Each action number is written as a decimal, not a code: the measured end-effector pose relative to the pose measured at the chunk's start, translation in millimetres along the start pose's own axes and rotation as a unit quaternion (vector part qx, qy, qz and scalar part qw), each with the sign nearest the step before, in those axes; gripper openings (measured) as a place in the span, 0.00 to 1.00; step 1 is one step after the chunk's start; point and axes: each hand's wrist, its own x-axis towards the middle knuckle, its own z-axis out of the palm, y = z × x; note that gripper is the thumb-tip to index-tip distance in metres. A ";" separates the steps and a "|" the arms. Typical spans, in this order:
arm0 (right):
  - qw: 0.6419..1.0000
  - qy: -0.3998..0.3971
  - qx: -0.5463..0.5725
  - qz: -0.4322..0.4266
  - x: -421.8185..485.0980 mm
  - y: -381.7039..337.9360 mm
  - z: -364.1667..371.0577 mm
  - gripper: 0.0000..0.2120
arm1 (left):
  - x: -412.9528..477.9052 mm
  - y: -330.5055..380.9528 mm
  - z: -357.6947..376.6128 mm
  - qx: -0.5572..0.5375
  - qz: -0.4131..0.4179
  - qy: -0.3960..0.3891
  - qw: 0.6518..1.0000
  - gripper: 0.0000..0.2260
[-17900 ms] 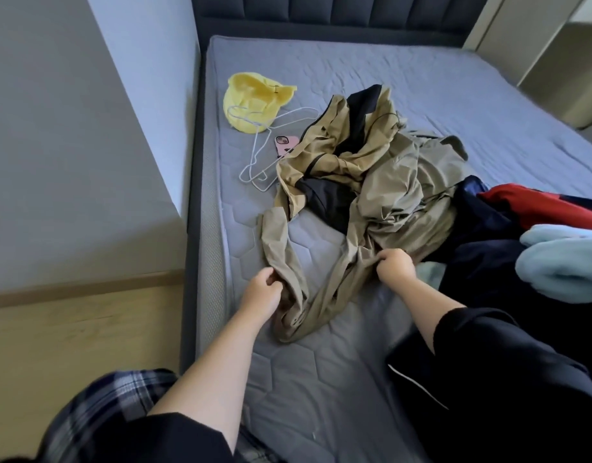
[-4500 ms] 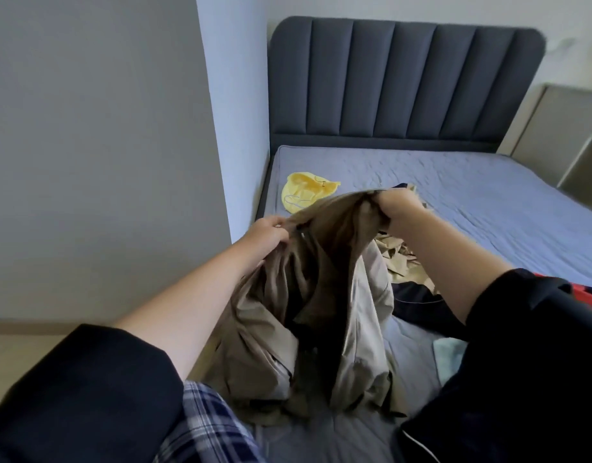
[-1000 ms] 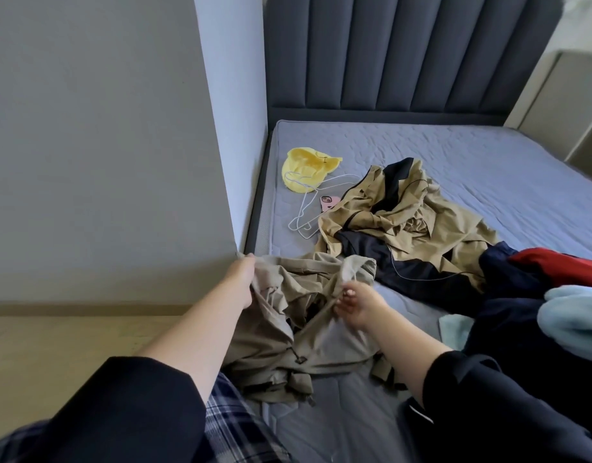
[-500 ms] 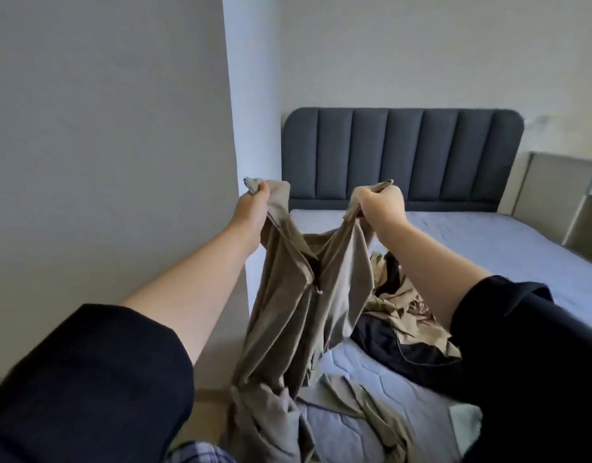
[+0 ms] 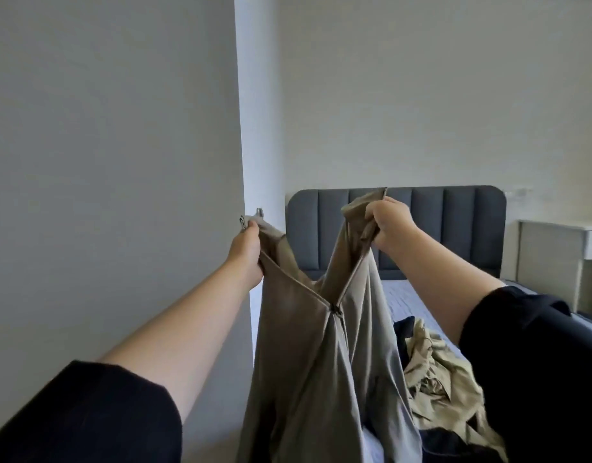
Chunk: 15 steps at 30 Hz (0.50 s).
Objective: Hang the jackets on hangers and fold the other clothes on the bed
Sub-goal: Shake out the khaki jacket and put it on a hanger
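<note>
**Khaki garment (image 5: 308, 362) held up in the air at the near end of the bed**

Biggest thing in view is the plain grey wall (image 5: 104, 128) filling the left side, with a paler wall behind the bed (image 5: 401, 295). The bed has a dark padded headboard (image 5: 455, 228) and a greyish quilted mattress, and a light bedside unit (image 5: 548, 255) sits to its right.

The khaki garment hangs in front of all that, off the mattress and spread between both hands. Its top edge opens in a V down to a small zip pull (image 5: 336, 309), and the rest drops out of the bottom of the shot. Behind it on the mattress is a crumpled tan and navy jacket (image 5: 434, 372).

The left hand (image 5: 246, 253) has its fingers curled tight on one top corner, next to a little metal clasp (image 5: 242, 222). The right hand (image 5: 393, 228) is fisted round the other corner, a bit higher. Both arms wear dark sleeves (image 5: 87, 416).
</note>
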 end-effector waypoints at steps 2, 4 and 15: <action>0.999 0.001 0.038 0.023 4.1 -3.4 -3.5 0.15 | 3.8 2.9 -2.1 -0.044 0.018 -0.003 0.999 0.15; 0.997 -0.011 0.066 0.037 3.8 -5.5 -5.2 0.13 | -0.2 6.5 -8.2 -0.064 0.017 -0.053 0.996 0.17; 0.990 -0.022 0.112 0.085 -15.2 25.9 17.1 0.09 | -47.4 -155.5 -99.9 0.361 -0.368 -0.118 0.849 0.08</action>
